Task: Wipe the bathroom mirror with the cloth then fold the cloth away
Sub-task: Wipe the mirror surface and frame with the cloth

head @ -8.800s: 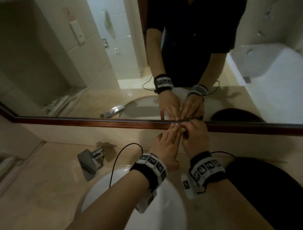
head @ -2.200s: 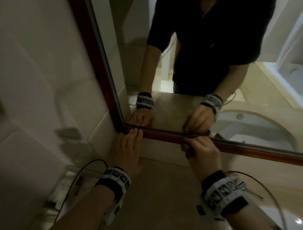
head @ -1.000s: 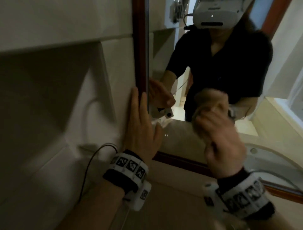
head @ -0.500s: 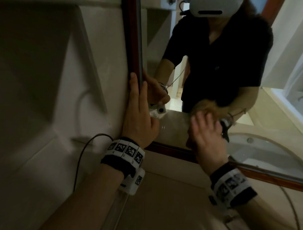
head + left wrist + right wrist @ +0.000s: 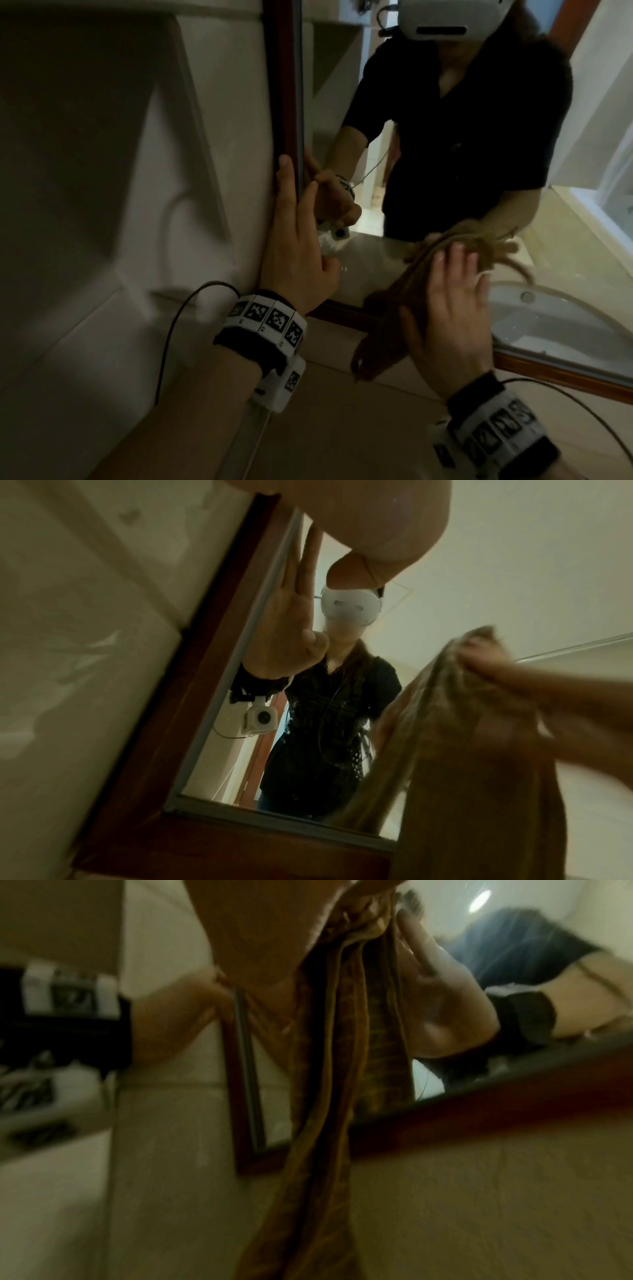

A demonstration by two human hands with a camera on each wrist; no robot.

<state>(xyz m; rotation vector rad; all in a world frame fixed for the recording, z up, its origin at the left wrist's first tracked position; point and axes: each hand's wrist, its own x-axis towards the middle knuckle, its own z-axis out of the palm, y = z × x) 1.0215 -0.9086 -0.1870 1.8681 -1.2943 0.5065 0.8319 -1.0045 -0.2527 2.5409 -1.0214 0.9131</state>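
1. Starting at the far left: pale tiled wall (image 5: 102, 171), nothing in play there.
2. Moving to the left hand (image 5: 298, 253), laid flat along the mirror's dark wooden frame (image 5: 279, 102) near its lower left corner, fingers (image 5: 285, 178) straight and together, holding nothing. Looks like a brace, steadying the body while the other arm works the glass.
3. Crossing onto the bathroom mirror (image 5: 342, 85) itself: reflection of a dark-shirted person in a white headset, both hands doubled in the glass.
4. Reaching the brown cloth (image 5: 394, 308), bunched into long hanging folds, upper part pressed to the lower glass, tail dangling down past the bottom rail of the frame toward the counter (image 5: 342, 428).
5. Arriving at the right hand (image 5: 452, 308), fingers extended and spread over the cloth, pinning it against the glass with the flat of the hand; whether the thumb curls under the fabric, cannot tell. Blurred in both wrist views, so probably mid-wipe.
6. Ending far right: white basin (image 5: 548, 325) seen in reflection.
7. Judging progress: wiping under way, folding not yet begun.
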